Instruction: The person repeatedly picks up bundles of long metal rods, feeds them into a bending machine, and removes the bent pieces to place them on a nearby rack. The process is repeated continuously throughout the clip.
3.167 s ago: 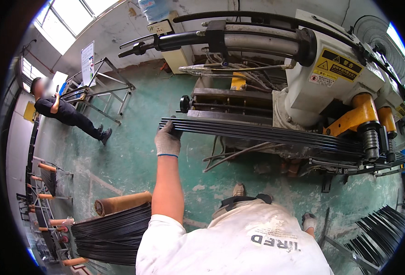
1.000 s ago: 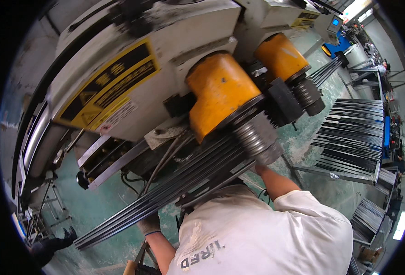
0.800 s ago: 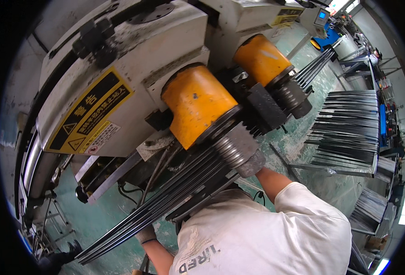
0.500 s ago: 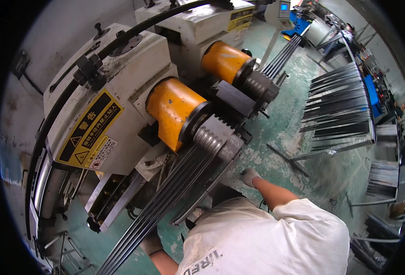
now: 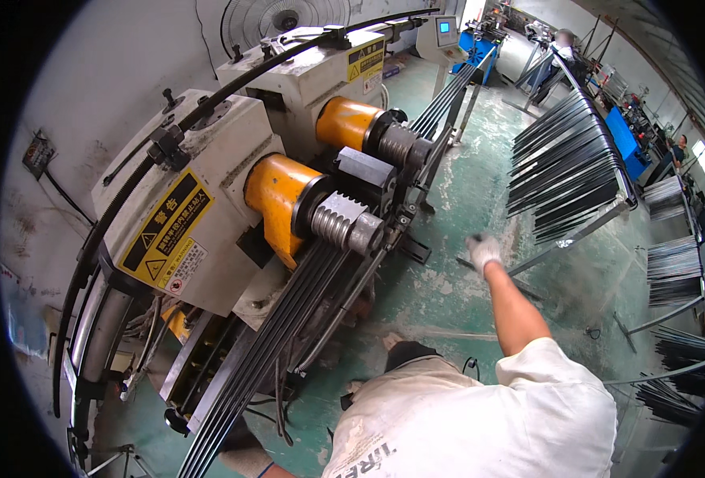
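My left hand (image 5: 246,458), in a knitted glove, is low at the lower edge, beside and partly behind a bundle of long dark metal tubes (image 5: 266,342). Its fingers are hidden, so a grip on the tubes cannot be made out. My right hand (image 5: 485,250), in a pale glove with darkened fingertips, reaches forward over the floor at the end of a stretched arm. It looks open, with nothing visible in it. The tubes run beneath the ridged steel die (image 5: 340,223) of a bending machine (image 5: 201,215) with an orange head (image 5: 282,191).
A second orange head (image 5: 350,121) with its own die stands farther along, past a grey steel block (image 5: 366,169). To the right, a rack (image 5: 599,227) carries many dark tubes. A control panel (image 5: 441,33) stands at the back. People are in the far background.
My right hand has moved forward and to the right, away from my body. My left hand is lower and farther left in the picture. The view has tilted up, showing a wall fan.
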`<state>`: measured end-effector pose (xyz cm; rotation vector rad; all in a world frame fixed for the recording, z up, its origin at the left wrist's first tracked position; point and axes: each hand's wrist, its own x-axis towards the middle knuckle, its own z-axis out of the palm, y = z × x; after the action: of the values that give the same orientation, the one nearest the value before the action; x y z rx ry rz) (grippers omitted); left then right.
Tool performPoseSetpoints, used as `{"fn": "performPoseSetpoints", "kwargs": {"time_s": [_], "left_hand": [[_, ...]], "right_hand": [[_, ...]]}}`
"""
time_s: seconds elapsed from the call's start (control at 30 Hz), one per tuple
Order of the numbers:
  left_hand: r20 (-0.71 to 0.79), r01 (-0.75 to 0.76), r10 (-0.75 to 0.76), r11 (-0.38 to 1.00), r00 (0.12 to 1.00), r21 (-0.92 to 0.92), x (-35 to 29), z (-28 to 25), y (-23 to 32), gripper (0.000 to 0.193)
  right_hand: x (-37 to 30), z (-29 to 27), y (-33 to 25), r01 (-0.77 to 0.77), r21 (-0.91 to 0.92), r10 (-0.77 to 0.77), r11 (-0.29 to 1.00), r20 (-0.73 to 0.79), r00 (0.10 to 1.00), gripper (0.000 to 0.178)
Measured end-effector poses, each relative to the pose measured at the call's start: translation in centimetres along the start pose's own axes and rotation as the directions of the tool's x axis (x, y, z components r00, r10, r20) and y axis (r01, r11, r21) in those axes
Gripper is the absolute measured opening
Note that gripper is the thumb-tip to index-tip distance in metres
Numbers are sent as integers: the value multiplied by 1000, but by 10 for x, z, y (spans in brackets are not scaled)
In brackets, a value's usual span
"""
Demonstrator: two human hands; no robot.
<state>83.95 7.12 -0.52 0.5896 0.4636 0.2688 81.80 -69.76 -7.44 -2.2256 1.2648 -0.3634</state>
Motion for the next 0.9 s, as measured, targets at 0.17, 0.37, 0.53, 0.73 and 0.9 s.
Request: {"fn": "performPoseSetpoints", "kwargs": {"time_s": [0.17, 0.37, 0.53, 0.73, 0.9], "left_hand": [[-8, -254, 258, 958, 966, 134, -23, 52, 28, 57], [33, -546, 566, 775, 823, 318, -62, 130, 51, 53], [76, -706, 748, 581, 659, 404, -107, 191, 68, 49], [199, -822, 894, 254, 400, 510, -154, 307, 61, 41], [178, -674, 774, 385, 608, 630, -109, 315, 126, 68]], "right_hand": [[54, -84, -154, 246, 141, -214, 959, -206, 955, 51], [126, -118, -236, 526, 14, -500, 851, -288, 817, 45], [167, -94, -279, 654, -194, -677, 731, -95, 730, 51], [190, -80, -321, 611, -376, -670, 697, -37, 741, 80], [230, -113, -359, 617, -497, -748, 609, -102, 656, 76]]}}
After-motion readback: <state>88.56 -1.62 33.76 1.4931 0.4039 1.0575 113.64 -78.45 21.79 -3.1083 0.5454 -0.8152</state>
